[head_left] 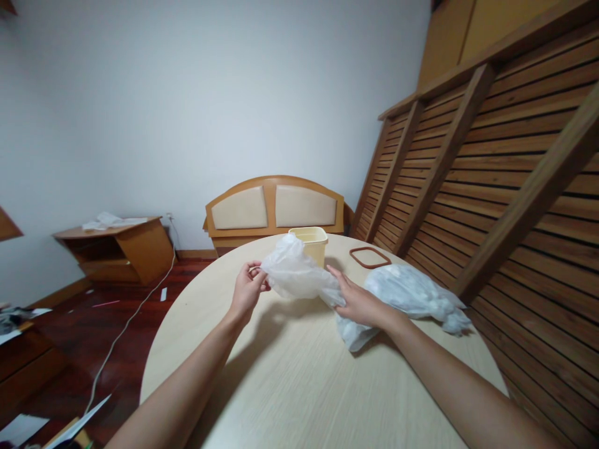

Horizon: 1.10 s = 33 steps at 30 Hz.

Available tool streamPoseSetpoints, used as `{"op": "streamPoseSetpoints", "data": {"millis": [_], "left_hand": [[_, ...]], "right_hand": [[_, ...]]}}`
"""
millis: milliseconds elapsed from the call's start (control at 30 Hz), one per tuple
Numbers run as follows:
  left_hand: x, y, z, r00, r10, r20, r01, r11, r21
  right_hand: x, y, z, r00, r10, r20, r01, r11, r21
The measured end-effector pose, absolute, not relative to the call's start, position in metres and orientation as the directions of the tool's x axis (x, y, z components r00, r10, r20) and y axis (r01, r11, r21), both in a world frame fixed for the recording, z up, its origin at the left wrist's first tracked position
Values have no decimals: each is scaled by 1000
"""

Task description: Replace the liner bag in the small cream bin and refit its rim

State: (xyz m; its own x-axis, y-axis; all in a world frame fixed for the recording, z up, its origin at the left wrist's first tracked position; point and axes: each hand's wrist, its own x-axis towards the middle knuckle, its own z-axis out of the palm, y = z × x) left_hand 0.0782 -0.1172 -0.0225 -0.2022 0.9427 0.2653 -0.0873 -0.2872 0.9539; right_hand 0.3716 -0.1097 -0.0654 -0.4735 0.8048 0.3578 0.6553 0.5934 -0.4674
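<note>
Both my hands hold one thin white plastic bag [299, 274] above a round pale wooden table [290, 374]. My left hand [248, 290] pinches the bag's left edge with closed fingers. My right hand [358, 302] is closed around the bag's lower right part, which hangs down to the tabletop. Just behind the bag stands a small cream plastic bin [311, 242], upright and open at the top.
A heap of more white plastic bags [416, 296] lies on the table at my right. A brown rectangular ring [369, 257] lies near the far edge. A slatted bed frame [491, 187] leans at the right, a headboard [276, 209] behind, a cable [126, 324] on the floor.
</note>
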Motion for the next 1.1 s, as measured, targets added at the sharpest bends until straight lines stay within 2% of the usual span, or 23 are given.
{"op": "streamPoseSetpoints", "data": {"millis": [167,267,367,433,567,633,800,867,1000,1100], "left_hand": [[61,-105,-19,-337,893,297,-113,-352,929],[55,-101,-19,-386,871,305,-137,-381,914],[54,-99,-22,-384,878,286,-134,-359,924],[55,-100,-24,-378,883,278,-111,-342,933],[62,-109,-20,-391,862,322,-17,-356,934],[66,-115,-17,-359,884,301,20,-315,949],[81,-129,-20,-111,993,40,91,-30,995],[86,-132,-27,-43,999,-23,154,30,988],[89,-131,-45,48,997,63,199,-71,977],[88,-126,-51,33,983,178,173,-181,968]], "right_hand": [[387,-110,-44,-545,769,333,431,599,-675],[393,-107,-32,-563,757,332,253,540,-803],[400,-103,-28,-578,751,320,150,483,-862],[404,-100,-29,-570,765,299,171,467,-868],[408,-96,-35,-512,845,151,343,363,-867],[409,-92,-37,-500,859,114,377,334,-864],[414,-85,-41,-410,898,158,402,334,-853],[418,-83,-42,-353,917,184,447,338,-828],[426,-85,-40,-337,923,184,497,341,-798],[422,-92,-30,-321,892,319,509,446,-736]]}}
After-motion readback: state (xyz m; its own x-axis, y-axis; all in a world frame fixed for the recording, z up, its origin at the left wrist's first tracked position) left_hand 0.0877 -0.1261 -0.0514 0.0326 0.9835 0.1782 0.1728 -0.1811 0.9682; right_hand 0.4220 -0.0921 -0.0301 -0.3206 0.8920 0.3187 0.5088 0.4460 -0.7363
